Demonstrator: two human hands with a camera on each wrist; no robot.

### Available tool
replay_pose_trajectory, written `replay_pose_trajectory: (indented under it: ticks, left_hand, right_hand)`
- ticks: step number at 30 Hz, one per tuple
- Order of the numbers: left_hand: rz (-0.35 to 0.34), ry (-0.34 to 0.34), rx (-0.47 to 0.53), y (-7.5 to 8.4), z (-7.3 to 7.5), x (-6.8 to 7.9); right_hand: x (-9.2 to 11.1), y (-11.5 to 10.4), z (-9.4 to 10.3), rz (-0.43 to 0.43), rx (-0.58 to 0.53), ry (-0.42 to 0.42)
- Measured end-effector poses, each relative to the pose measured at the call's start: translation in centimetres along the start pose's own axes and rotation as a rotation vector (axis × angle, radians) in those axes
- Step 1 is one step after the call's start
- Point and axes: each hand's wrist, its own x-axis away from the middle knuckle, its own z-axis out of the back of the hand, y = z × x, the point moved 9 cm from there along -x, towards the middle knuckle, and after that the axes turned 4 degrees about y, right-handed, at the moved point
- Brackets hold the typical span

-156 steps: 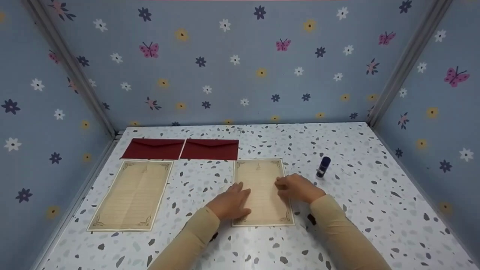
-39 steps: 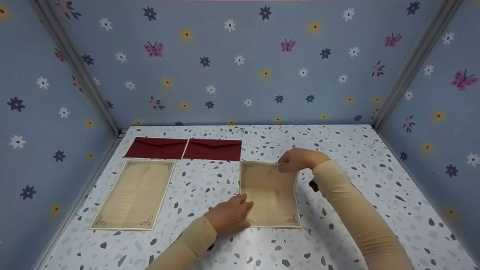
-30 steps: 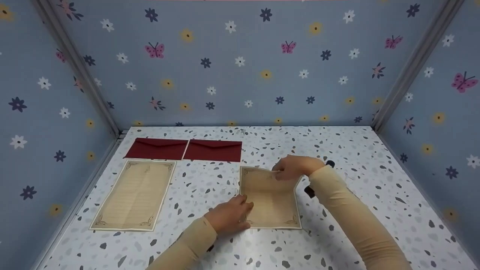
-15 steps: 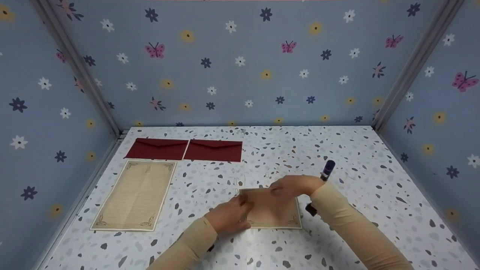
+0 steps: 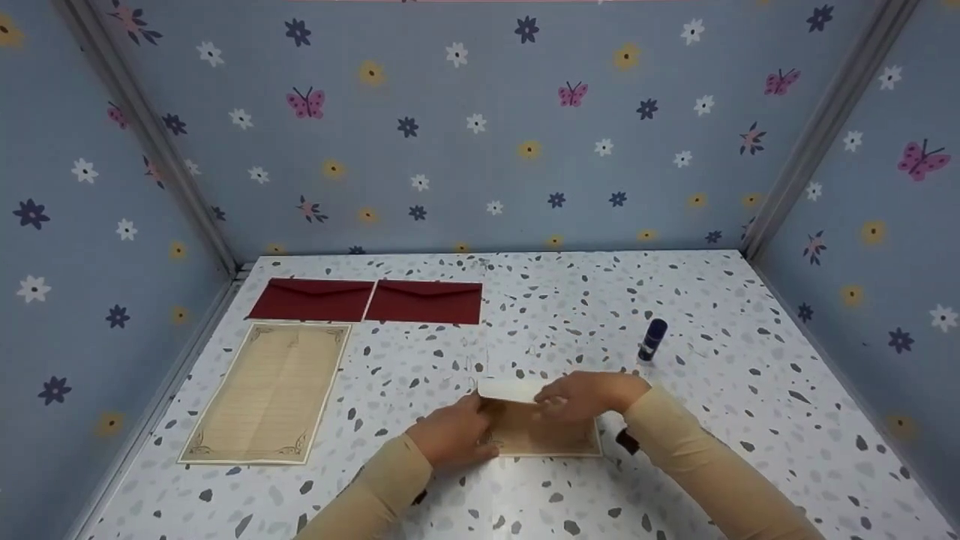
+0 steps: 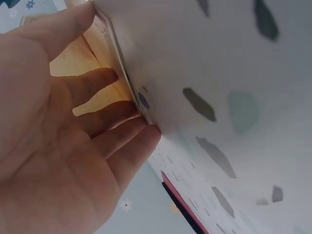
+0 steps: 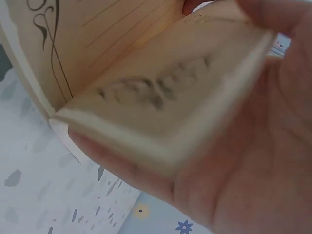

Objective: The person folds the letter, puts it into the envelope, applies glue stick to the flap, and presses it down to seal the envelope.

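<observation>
A sheet of lined, cream letter paper point(image 5: 547, 439) with ornate corners lies before me, its far part folded up and over toward me, so a pale strip of its underside shows. My right hand point(image 5: 589, 394) holds the raised edge; in the right wrist view, the blurred paper corner sits between the thumb and fingers point(image 7: 122, 168). At the sheet's left side rests my left hand point(image 5: 454, 431). Its fingers point(image 6: 131, 153) are fairly straight in the left wrist view and touch the paper's edge and the table. The hands cover parts of the sheet.
Two dark red envelopes point(image 5: 313, 300) lie side by side at the back left. A second cream letter sheet point(image 5: 266, 394) lies flat in front of them, with a faint lengthwise crease. Right of the hands is a dark blue glue stick point(image 5: 652, 339). Flowered walls point(image 5: 480, 150) surround the speckled table point(image 5: 720, 420).
The sheet lay flat earlier. My right hand has gripped its far edge and brought it toward me, bending the paper over. My left hand has stayed at the left edge.
</observation>
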Motion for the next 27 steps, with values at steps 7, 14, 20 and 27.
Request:
replay_pose_trajectory:
  ticks: [7, 14, 20, 27]
  left_hand:
    - [-0.059, -0.027, 0.212, -1.1, 0.1, -0.3]
    - [-0.095, -0.009, 0.354, -2.1, 0.9, -0.2]
    - [-0.002, 0.068, 0.300, -3.1, 2.1, 0.0]
    - [-0.004, 0.193, 0.110, -2.1, 3.4, -0.5]
  right_hand:
    - [0.2, 0.5, -0.3, 0.024, 0.037, 0.013]
    - [0.2, 0.0, -0.7, 0.071, 0.090, 0.072]
    - [0.1, -0.8, -0.6, 0.061, 0.137, 0.145]
    - [-0.3, -0.8, -0.6, 0.028, 0.187, 0.132]
